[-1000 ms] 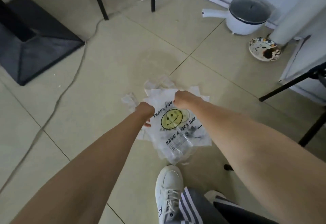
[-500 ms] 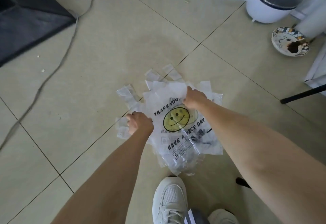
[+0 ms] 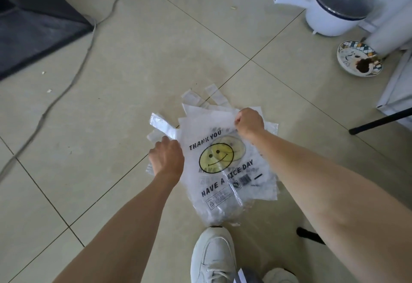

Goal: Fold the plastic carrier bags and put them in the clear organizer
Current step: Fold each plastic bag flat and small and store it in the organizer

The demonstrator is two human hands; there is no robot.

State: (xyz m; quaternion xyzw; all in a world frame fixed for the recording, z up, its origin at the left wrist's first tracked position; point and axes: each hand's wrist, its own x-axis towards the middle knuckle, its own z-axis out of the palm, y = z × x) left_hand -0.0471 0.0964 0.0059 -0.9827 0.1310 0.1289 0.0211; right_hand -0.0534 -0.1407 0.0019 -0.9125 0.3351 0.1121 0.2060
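A pile of clear plastic carrier bags (image 3: 252, 193) lies on the tiled floor in front of my feet. The top bag (image 3: 214, 160) shows a yellow smiley face with "THANK YOU" and "HAVE A NICE DAY" in black. My right hand (image 3: 248, 122) pinches the top bag's upper edge. My left hand (image 3: 167, 157) grips its left edge, beside a loose handle strip (image 3: 160, 124). Several more handle strips (image 3: 214, 93) stick out behind the pile. No clear organizer is in view.
A white pot with a glass lid (image 3: 330, 6) and a patterned bowl with dark food (image 3: 359, 60) stand at the right. A grey cable (image 3: 66, 86) runs across the floor. A black mat (image 3: 33, 26) lies at the left. Black furniture legs (image 3: 379, 120) stand nearby. My white shoe (image 3: 214, 256) sits below the pile.
The camera has dropped closer to the pile. My right hand moved up to the bag's top edge, and my left hand shifted left to its side edge.
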